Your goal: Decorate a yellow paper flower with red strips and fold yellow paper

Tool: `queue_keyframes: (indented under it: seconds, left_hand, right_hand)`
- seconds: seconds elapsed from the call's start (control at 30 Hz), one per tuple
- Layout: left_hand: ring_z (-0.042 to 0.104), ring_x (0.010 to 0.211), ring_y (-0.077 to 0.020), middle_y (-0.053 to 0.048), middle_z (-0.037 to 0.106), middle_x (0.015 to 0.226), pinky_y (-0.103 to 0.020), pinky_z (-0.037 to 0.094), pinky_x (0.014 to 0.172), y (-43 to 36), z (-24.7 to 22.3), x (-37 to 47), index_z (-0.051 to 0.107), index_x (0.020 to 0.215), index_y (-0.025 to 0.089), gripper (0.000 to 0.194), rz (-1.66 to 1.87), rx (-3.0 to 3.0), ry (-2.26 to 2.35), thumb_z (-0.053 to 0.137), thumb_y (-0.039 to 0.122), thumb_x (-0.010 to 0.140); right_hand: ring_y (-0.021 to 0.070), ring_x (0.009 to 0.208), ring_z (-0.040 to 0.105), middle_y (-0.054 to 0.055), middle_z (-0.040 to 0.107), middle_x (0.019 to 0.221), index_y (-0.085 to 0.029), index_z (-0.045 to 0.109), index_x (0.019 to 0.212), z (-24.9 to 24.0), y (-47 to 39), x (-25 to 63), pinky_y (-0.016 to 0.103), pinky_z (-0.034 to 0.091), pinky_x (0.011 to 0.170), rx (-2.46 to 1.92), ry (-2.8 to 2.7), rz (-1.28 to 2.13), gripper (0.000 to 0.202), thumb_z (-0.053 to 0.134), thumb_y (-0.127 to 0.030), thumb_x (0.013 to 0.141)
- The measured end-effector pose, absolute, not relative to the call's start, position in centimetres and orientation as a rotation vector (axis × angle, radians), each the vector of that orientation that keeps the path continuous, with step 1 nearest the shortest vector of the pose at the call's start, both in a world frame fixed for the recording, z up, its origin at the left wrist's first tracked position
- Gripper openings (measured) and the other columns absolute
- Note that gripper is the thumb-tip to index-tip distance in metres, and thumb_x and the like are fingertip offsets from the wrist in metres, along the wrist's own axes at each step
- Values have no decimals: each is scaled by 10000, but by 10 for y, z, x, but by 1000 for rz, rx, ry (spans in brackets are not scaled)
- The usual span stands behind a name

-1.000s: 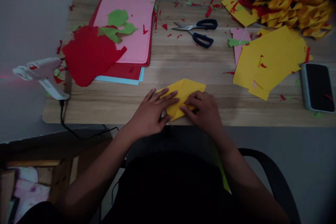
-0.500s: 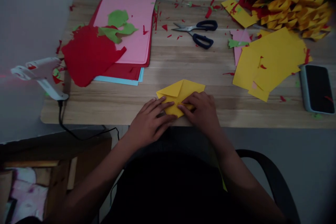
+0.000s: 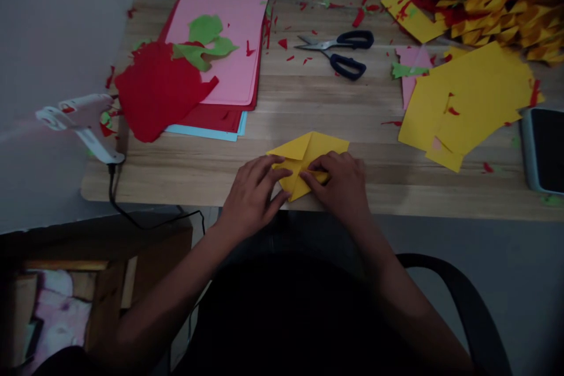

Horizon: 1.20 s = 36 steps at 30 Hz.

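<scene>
A partly folded sheet of yellow paper lies near the table's front edge, with creases and a folded flap along its upper left. My right hand pinches a folded edge on the paper's right side between thumb and fingers. On the left side, my left hand has its fingers apart, the tips over or lightly touching the paper's edge. Beyond the paper lie scissors with dark blue handles, blades slightly apart.
Pink sheets top a stack at left, under crumpled red paper. A white glue gun stands at the left edge. Yellow sheets, a phone and a folded yellow paper piece are at right.
My left fingers have lifted and spread a little, drawing back from the paper's middle. My right hand keeps its pinch. The whole view has shifted slightly, moving the table items rightward.
</scene>
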<state>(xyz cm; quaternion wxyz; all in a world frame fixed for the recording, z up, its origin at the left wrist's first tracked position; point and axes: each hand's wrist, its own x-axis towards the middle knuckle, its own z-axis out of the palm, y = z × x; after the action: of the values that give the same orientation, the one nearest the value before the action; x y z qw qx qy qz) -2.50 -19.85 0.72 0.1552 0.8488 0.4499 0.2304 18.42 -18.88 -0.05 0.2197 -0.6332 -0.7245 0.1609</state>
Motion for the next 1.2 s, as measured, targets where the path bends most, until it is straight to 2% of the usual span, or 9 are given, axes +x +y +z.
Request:
queue_keyframes:
  seconds: [0.1, 0.27, 0.5, 0.7, 0.93, 1.1, 1.2]
  left_hand:
    - [508, 1327, -269, -112, 573, 1401, -468, 419, 1098, -194, 8, -25, 557, 1233, 216, 357, 610, 2425, 1291, 642, 354, 916]
    - [523, 1333, -247, -33, 626, 1362, -484, 383, 1133, -193, 8, -28, 669, 1021, 255, 118, 513, 2449, 1230, 591, 307, 951]
    - [507, 1356, -274, -40, 667, 1302, -512, 370, 1149, -197, 8, -24, 679, 953, 246, 166, 573, 2425, 1255, 666, 404, 903]
    - [494, 1351, -286, -58, 643, 1317, -510, 368, 1141, -199, 10, -18, 647, 1090, 240, 233, 492, 2422, 1326, 641, 394, 915]
    - [485, 1352, -263, -43, 626, 1335, -488, 350, 1163, -201, 8, -16, 632, 1135, 252, 228, 496, 2458, 1358, 601, 366, 941]
    - [482, 1349, -271, -80, 605, 1360, -482, 344, 1164, -201, 8, -17, 577, 1244, 217, 349, 481, 2455, 1370, 578, 404, 949]
    - [492, 1332, -272, -102, 531, 1465, -472, 369, 1131, -202, 7, -16, 508, 1365, 203, 403, 465, 2455, 1437, 493, 352, 991]
  right_hand:
    - [246, 895, 567, 23, 691, 854, -233, 643, 817, 0, -188, 184, 379, 297, 814, -1760, -2001, 443, 154, 646, -366, 895]
    - [246, 891, 563, 30, 693, 844, -232, 641, 796, 1, -188, 182, 377, 296, 806, -1792, -1985, 446, 171, 633, -365, 904]
    - [246, 891, 557, 28, 682, 849, -235, 632, 811, 0, -190, 179, 383, 301, 818, -1792, -1964, 421, 150, 636, -352, 905]
    - [267, 948, 531, 55, 657, 959, -233, 637, 917, -1, -191, 178, 391, 321, 825, -1824, -1948, 345, 150, 660, -378, 887]
    - [271, 954, 526, 58, 650, 966, -233, 631, 906, -3, -189, 178, 396, 331, 826, -1830, -1964, 345, 173, 656, -403, 889]
    - [269, 964, 550, 60, 670, 977, -229, 657, 928, -1, -191, 181, 393, 344, 841, -1788, -1975, 351, 176, 659, -399, 885]
    - [229, 855, 585, 29, 678, 811, -226, 659, 829, 4, -198, 188, 387, 371, 836, -1635, -1984, 479, 236, 566, -410, 943]
